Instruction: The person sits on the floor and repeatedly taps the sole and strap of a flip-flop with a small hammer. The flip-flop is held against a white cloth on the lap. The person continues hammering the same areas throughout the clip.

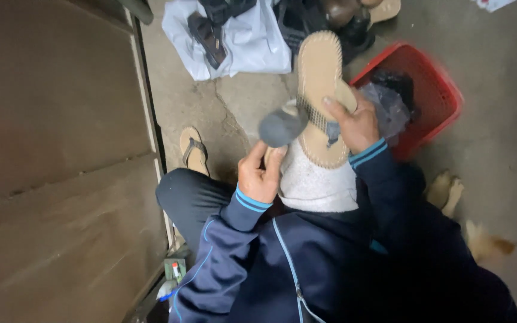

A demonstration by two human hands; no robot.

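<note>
Nearest the camera is the dark blue zip jacket of the person, whose sleeves end in light blue striped cuffs. The left hand is curled closed around the handle of a brush, whose dark grey, blurred head sits just above the fingers and touches the side of a tan sandal. The right hand is closed on that sandal near its lower half, thumb laid across the footbed and fingers wrapped behind, holding it upright with the toe end pointing away from the body. The sandal has a stitched edge and a dark strap partly hidden under the hand. Beneath both hands a white cloth lies over the lap. To the left, on the cracked concrete floor, a second tan sandal with a dark strap lies flat beside the person's knee. Further off, a white plastic sheet carries dark footwear, and a red plastic basket to the right holds dark crumpled plastic. A wooden panel fills the left side, and a small bottle stands at its lower edge.
</note>
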